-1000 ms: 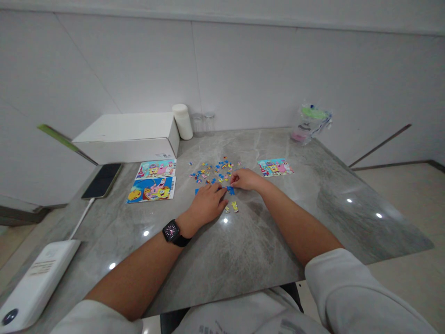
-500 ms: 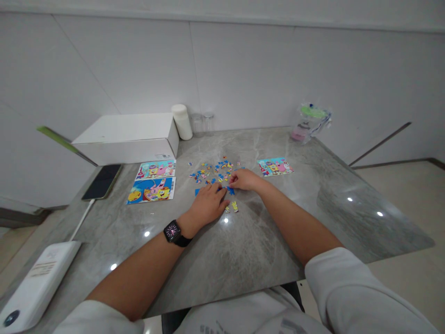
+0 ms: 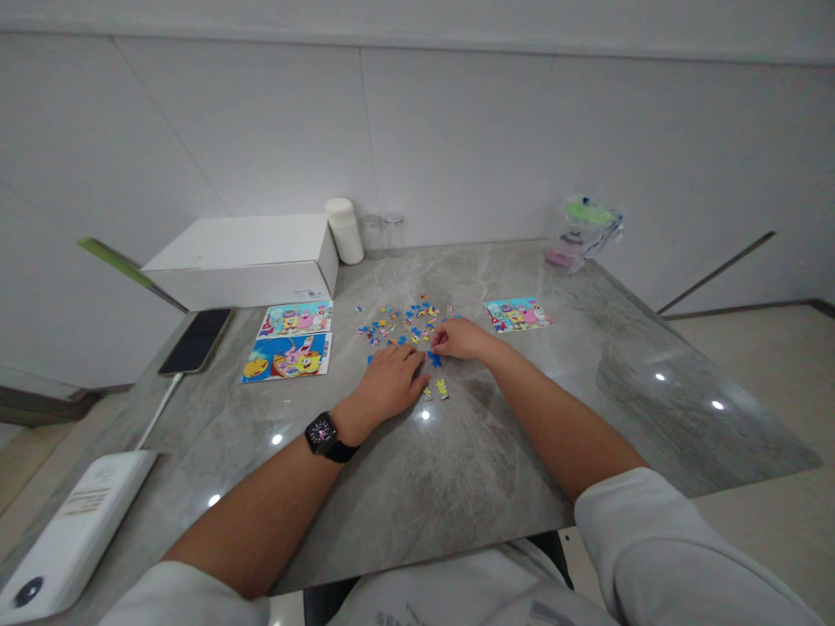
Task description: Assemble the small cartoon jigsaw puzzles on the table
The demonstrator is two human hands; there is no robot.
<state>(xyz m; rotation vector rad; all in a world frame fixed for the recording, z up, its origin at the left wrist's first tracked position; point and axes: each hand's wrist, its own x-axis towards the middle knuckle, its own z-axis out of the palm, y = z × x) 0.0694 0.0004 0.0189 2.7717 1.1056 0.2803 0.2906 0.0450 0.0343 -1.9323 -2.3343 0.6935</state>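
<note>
My left hand [image 3: 390, 382] lies flat over a strip of blue puzzle pieces, its fingers stretched out and covering most of them. Thumb and fingers of my right hand [image 3: 457, 339] are pinched at a blue puzzle piece [image 3: 434, 358] at the strip's right end. Just nearer to me, beside my left thumb, lie yellow puzzle pieces [image 3: 443, 389]. Beyond both hands a loose spread of small mixed puzzle pieces [image 3: 391, 326] covers part of the table. How the blue pieces join under my left hand is hidden.
Two cartoon picture cards [image 3: 285, 357] lie on the left, and another card [image 3: 518, 315] on the right. A white box [image 3: 238, 261], white bottle [image 3: 344, 233] and two clear glasses [image 3: 392, 235] stand behind. A phone [image 3: 196, 341] is cabled to a white device [image 3: 78, 530]. A plastic bag [image 3: 580, 235] sits back right.
The view has shifted slightly. Both hands stay at the blue pieces, with barely any movement; a bit more of the blue piece shows below my right fingertips.
</note>
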